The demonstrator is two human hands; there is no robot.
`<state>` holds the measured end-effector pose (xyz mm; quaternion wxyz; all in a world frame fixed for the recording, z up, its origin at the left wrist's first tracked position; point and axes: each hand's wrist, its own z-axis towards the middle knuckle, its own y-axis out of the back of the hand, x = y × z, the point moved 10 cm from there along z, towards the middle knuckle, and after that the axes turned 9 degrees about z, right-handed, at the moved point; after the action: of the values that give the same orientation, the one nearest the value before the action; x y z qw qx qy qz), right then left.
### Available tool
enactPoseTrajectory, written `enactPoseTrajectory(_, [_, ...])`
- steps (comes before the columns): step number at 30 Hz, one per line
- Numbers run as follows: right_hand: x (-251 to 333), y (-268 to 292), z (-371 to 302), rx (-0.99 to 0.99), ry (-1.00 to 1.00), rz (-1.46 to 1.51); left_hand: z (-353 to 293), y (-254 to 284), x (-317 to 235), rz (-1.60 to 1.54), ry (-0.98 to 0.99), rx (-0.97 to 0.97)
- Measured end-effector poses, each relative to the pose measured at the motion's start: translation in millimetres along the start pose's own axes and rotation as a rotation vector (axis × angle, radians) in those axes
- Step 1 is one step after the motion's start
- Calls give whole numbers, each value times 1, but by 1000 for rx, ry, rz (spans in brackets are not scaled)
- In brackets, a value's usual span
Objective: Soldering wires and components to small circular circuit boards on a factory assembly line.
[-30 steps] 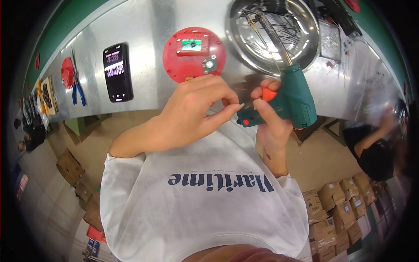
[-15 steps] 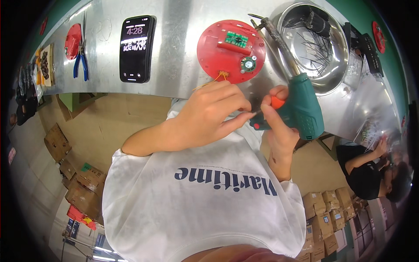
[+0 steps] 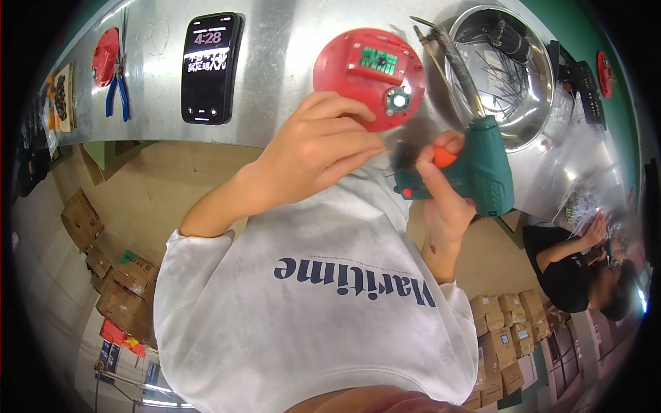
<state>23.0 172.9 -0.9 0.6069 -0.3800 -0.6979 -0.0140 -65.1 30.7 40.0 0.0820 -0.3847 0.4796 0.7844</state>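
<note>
My right hand (image 3: 441, 206) grips a green pistol-shaped power tool (image 3: 482, 172), thumb by its orange button; the long metal tip points away over the bench. My left hand (image 3: 320, 148) has its fingers bunched, their tips at a dark blurred part on the tool's near end; I cannot tell if anything small is pinched there. Just beyond the left hand a round red device (image 3: 368, 72) with a green circuit board and a small round part lies on the metal bench (image 3: 275, 69).
A black phone (image 3: 210, 65) with a lit screen lies left of the red device; blue-handled pliers (image 3: 117, 96) and another red disc (image 3: 105, 47) lie further left. A steel bowl (image 3: 513, 127) holds wires. Another person (image 3: 585, 265) works at right. Cardboard boxes (image 3: 502, 330) sit on the floor.
The view has swung, so the bench items now sit further right and nearer. Both hands stay together at the green tool, slightly lower against the red device.
</note>
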Motion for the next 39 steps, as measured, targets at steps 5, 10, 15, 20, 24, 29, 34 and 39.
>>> enactPoseTrajectory(5, [-12, -24, 3, 137, 41, -104, -7, -1, 5, -108, 174, -76])
enactPoseTrajectory(10, [-15, -35, 8, 185, -12, -163, -10, -2, -3, -29, 135, -85])
enactPoseTrajectory(15, [-6, -41, 9, 223, 174, -191, -9, -2, -12, 2, 74, -58])
enactPoseTrajectory(20, [-15, -36, 7, 133, 11, -54, -11, -1, -1, -229, 312, -54])
enactPoseTrajectory(24, [-25, -31, 9, 94, -51, 56, -15, -4, 2, -153, 323, -81])
enactPoseTrajectory(29, [-31, -28, 8, 49, -84, 86, -18, 1, -2, -48, 207, -192])
enactPoseTrajectory(34, [-38, -31, 7, 44, -211, 277, -17, 3, -5, -24, 196, -188])
enactPoseTrajectory(39, [-37, -34, 5, 46, -191, 184, -16, 5, -4, -33, 270, -158])
